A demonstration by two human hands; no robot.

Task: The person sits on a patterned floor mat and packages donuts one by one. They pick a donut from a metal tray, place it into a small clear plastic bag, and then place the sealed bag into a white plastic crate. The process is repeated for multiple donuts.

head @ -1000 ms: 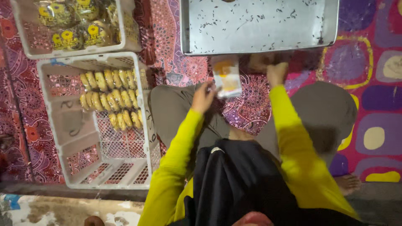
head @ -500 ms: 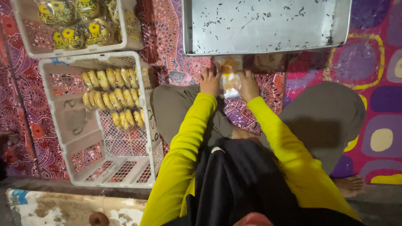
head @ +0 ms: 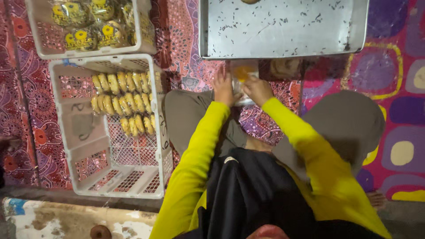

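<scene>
While both hands close on it, a small clear packet [head: 242,76] with a yellow-orange piece inside sits just below the near edge of a metal tray [head: 283,31], above the person's lap. Left hand [head: 222,86]: fingers wrapped on the packet's left side. Right hand [head: 256,90]: fingers pinched on its right side. Both sleeves are bright yellow.

Metal tray: shallow, rectangular, grey, dotted with dark crumbs, one round bun [head: 250,1] at its far edge.

White plastic crate [head: 84,146], to the person's left: holds three rows of small yellow wrapped pieces [head: 124,104] at its far end; the near half shows only mesh bottom.

Second white crate [head: 44,44], beyond the first and touching it: holds larger clear bags with yellow labels [head: 88,24].

Floor covering: patterned red and purple mat [head: 398,79].
</scene>
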